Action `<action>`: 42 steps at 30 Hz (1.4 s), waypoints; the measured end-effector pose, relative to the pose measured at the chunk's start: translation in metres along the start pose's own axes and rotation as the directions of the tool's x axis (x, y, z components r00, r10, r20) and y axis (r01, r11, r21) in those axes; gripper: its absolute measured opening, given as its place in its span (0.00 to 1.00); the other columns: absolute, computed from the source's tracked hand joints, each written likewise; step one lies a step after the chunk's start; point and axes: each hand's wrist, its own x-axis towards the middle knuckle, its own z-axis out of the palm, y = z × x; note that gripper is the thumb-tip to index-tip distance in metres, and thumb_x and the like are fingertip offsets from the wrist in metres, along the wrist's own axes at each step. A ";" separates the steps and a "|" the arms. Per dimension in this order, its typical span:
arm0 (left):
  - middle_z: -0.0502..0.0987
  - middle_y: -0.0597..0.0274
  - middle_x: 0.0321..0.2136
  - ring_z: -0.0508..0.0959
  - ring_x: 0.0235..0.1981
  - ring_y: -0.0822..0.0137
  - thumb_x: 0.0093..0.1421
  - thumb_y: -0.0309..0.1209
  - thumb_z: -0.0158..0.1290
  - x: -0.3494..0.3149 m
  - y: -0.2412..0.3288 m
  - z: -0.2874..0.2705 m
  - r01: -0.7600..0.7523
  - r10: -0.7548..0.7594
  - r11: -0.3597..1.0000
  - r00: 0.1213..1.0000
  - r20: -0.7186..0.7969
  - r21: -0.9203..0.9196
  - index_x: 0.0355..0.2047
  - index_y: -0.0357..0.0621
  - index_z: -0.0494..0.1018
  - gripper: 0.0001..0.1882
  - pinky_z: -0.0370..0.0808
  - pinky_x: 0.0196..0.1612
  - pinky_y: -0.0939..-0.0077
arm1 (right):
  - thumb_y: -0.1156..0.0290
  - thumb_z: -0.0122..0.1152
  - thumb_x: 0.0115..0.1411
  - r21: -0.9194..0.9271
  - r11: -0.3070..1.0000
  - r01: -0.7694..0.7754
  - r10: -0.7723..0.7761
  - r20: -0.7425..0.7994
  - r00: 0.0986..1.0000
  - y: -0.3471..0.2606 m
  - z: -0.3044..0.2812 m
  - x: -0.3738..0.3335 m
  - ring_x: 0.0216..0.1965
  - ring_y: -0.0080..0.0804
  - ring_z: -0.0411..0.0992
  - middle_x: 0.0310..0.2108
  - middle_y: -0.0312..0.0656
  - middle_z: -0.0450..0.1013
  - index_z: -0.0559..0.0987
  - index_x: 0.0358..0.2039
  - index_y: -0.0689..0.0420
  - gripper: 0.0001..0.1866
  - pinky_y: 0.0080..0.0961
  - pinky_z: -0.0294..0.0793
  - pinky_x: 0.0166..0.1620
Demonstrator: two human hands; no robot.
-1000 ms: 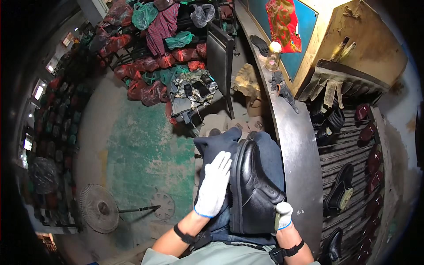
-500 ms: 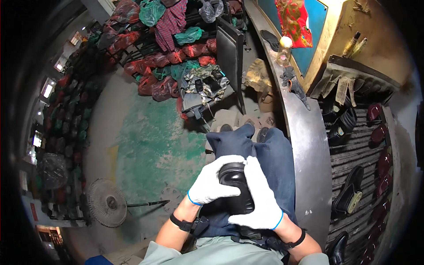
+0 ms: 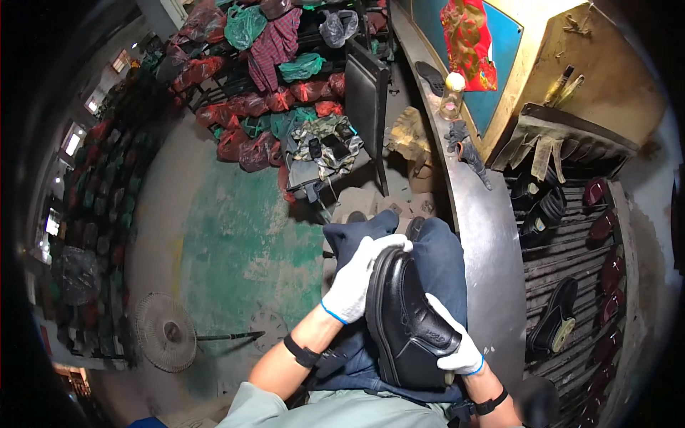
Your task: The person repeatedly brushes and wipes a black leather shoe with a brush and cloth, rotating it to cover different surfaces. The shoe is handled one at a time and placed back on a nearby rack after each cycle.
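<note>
A black leather shoe (image 3: pixel 399 307) lies tilted over my lap, its toe pointing away and its thick sole edge turned to the left. My left hand (image 3: pixel 357 282), in a white glove with a blue cuff edge, curls round the toe end. Along the shoe's right side, near the ankle opening, my gloved right hand (image 3: pixel 460 342) grips it; some of its fingers are hidden behind the leather. Dark blue trousers (image 3: pixel 442 264) cover my knees beneath the shoe.
A metal ledge (image 3: pixel 492 257) runs along my right, holding a bottle (image 3: pixel 452 100) and a dark glove (image 3: pixel 467 153). Beyond it, a slatted rack (image 3: pixel 549 264) carries black and dark red shoes. A fan (image 3: pixel 168 332) stands left; ahead is a chair (image 3: pixel 365 107) with clothing and bagged goods behind.
The shoe has been turned from toe-end-up between both palms to lying lengthwise with its side showing. My left hand has moved to the toe, my right toward the ankle opening. The view shifted slightly.
</note>
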 end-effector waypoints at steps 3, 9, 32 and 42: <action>0.84 0.57 0.57 0.83 0.55 0.66 0.85 0.41 0.44 0.008 -0.013 0.005 -0.026 0.031 0.988 0.999 -0.037 0.153 0.64 0.39 0.76 0.21 0.79 0.64 0.69 | 0.69 0.89 0.44 0.072 0.997 0.016 -0.015 -0.006 1.000 0.006 -0.005 -0.004 0.81 0.37 0.59 0.83 0.45 0.56 0.48 0.86 0.62 0.74 0.40 0.56 0.82; 0.85 0.57 0.49 0.83 0.50 0.65 0.80 0.33 0.51 0.017 -0.022 0.006 -0.210 0.192 0.739 0.976 0.099 0.640 0.50 0.37 0.83 0.14 0.78 0.59 0.68 | 0.67 0.89 0.48 0.003 1.000 0.014 -0.014 -0.033 0.999 0.017 -0.015 -0.019 0.81 0.36 0.59 0.84 0.45 0.56 0.49 0.86 0.63 0.72 0.38 0.56 0.82; 0.83 0.49 0.60 0.85 0.58 0.60 0.80 0.35 0.55 -0.009 -0.040 -0.025 0.121 -0.170 0.891 0.983 0.073 0.438 0.66 0.32 0.75 0.22 0.81 0.63 0.66 | 0.55 0.75 0.61 -0.567 0.345 -0.748 -0.827 -0.560 0.043 -0.161 -0.280 -0.053 0.57 0.61 0.82 0.54 0.61 0.85 0.75 0.75 0.55 0.43 0.48 0.78 0.65; 0.80 0.39 0.64 0.83 0.64 0.47 0.76 0.46 0.61 0.012 -0.044 0.011 0.150 -0.226 0.927 0.956 0.189 0.344 0.67 0.26 0.72 0.34 0.81 0.67 0.56 | 0.70 0.56 0.72 -0.881 0.385 -0.274 -0.854 -0.453 0.255 -0.123 -0.224 0.039 0.29 0.31 0.77 0.34 0.39 0.77 0.80 0.46 0.57 0.08 0.31 0.80 0.34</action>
